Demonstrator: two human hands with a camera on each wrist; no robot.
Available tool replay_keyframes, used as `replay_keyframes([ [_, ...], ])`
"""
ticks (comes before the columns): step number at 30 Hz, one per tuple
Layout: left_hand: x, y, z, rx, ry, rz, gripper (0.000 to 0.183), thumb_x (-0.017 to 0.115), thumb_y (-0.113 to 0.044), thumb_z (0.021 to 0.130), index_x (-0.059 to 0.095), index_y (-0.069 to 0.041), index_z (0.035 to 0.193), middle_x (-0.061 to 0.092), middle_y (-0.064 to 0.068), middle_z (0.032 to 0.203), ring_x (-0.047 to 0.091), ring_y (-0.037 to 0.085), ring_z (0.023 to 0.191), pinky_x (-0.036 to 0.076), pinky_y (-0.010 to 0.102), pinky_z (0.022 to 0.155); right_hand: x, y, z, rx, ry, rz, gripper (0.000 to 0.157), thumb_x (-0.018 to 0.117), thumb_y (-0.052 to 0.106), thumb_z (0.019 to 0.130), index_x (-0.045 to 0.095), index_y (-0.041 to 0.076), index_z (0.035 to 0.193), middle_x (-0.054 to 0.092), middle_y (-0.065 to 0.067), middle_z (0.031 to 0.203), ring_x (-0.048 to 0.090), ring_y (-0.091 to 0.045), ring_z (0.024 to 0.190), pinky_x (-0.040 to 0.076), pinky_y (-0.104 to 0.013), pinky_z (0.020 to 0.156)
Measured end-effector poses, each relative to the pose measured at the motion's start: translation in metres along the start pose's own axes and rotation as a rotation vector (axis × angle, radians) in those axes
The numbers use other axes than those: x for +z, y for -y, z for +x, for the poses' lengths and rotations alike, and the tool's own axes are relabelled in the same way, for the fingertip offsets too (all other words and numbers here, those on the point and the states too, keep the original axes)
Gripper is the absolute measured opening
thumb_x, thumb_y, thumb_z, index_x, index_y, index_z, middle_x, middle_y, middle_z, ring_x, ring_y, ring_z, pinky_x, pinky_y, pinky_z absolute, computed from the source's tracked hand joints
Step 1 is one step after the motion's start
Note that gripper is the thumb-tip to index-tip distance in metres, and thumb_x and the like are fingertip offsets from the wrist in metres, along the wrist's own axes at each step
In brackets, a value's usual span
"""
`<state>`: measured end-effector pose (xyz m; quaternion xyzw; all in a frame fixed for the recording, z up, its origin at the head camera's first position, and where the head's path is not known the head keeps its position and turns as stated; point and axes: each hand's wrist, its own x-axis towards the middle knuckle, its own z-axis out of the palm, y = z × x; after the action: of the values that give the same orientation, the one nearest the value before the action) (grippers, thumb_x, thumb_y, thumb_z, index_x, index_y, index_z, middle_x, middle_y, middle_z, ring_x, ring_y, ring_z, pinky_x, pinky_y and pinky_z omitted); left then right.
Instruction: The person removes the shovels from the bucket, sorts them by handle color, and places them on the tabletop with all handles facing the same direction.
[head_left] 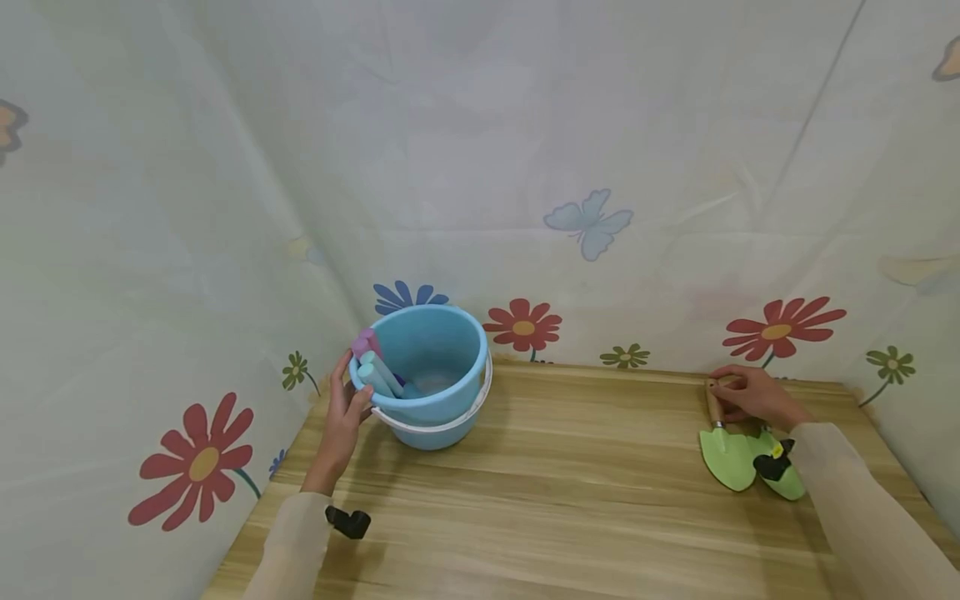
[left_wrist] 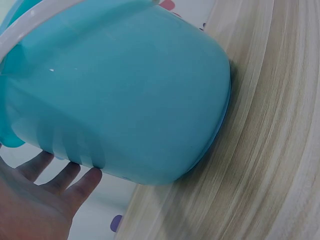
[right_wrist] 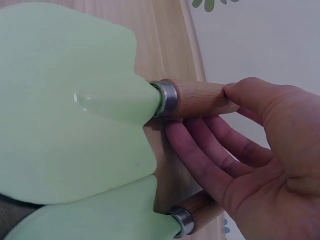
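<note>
A light blue bucket (head_left: 442, 410) with a white handle (head_left: 480, 400) stands upright at the left of the table. My left hand (head_left: 341, 429) holds its left side near the rim, fingers spread along the outer wall (left_wrist: 125, 100). Inside lean purple (head_left: 365, 342) and pale blue (head_left: 381, 379) rod-like pieces, their lower ends partly hidden. Over on the right, my right hand (head_left: 757, 398) pinches the wooden handle (right_wrist: 197, 98) of a green trowel (head_left: 727, 460). A second green trowel (head_left: 787, 485) lies right beside it, its handle (right_wrist: 202, 212) under my hand and partly covered.
The wood-grain table (head_left: 570, 483) stretches between the bucket and the trowels. A pale curtain (head_left: 480, 150) printed with flowers and butterflies stands behind the table's back edge and along its sides. Small black cameras (head_left: 348, 522) sit at both wrists.
</note>
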<state>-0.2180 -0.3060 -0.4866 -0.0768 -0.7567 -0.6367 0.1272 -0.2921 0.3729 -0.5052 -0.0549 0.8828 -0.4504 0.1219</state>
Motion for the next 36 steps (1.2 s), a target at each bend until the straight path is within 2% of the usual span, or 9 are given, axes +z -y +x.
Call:
replay_keyframes([
  [8, 0.001, 0.002, -0.001, -0.012, 0.006, -0.014, 0.067, 0.047, -0.034, 0.109, 0.008, -0.038, 0.164, 0.026, 0.012, 0.165, 0.034, 0.034, 0.146, 0.036, 0.067, 0.109, -0.006, 0.003, -0.005, 0.022, 0.015, 0.030, 0.048, 0.059, 0.017, 0.106, 0.044, -0.011, 0.142, 0.059, -0.036, 0.124, 0.071, -0.030, 0.093, 0.062, -0.044, 0.074],
  [16, 0.001, 0.001, 0.000, -0.003, 0.000, -0.001, 0.067, 0.047, -0.035, 0.109, 0.009, -0.038, 0.164, 0.025, 0.011, 0.165, 0.032, 0.035, 0.147, 0.035, 0.069, 0.108, -0.016, 0.013, -0.013, -0.012, -0.008, -0.061, 0.049, 0.063, 0.012, 0.103, 0.045, -0.010, 0.142, 0.060, -0.037, 0.120, 0.072, -0.034, 0.086, 0.062, -0.045, 0.071],
  [24, 0.001, 0.000, 0.000, -0.010, -0.001, 0.009, 0.067, 0.048, -0.038, 0.108, 0.010, -0.040, 0.163, 0.024, 0.009, 0.166, 0.030, 0.034, 0.149, 0.035, 0.069, 0.108, -0.024, 0.027, -0.018, -0.013, -0.006, -0.142, 0.050, 0.063, 0.017, 0.104, 0.045, -0.008, 0.143, 0.060, -0.036, 0.119, 0.072, -0.032, 0.083, 0.062, -0.046, 0.073],
  [31, 0.001, 0.001, 0.000, 0.001, -0.008, -0.006, 0.069, 0.047, -0.035, 0.109, 0.007, -0.033, 0.165, 0.024, 0.010, 0.166, 0.031, 0.033, 0.148, 0.036, 0.068, 0.108, -0.024, 0.043, -0.020, -0.165, -0.079, -0.287, 0.040, 0.068, 0.016, 0.101, 0.058, -0.005, 0.134, 0.063, -0.033, 0.124, 0.066, -0.044, 0.104, 0.060, -0.046, 0.077],
  [36, 0.001, 0.002, 0.001, 0.004, -0.007, 0.000, 0.067, 0.048, -0.035, 0.109, 0.009, -0.039, 0.164, 0.024, 0.009, 0.166, 0.031, 0.033, 0.148, 0.037, 0.068, 0.108, -0.022, 0.054, -0.023, -0.161, -0.041, -0.219, 0.041, 0.066, 0.013, 0.101, 0.055, -0.005, 0.136, 0.061, -0.036, 0.125, 0.071, -0.042, 0.096, 0.061, -0.047, 0.075],
])
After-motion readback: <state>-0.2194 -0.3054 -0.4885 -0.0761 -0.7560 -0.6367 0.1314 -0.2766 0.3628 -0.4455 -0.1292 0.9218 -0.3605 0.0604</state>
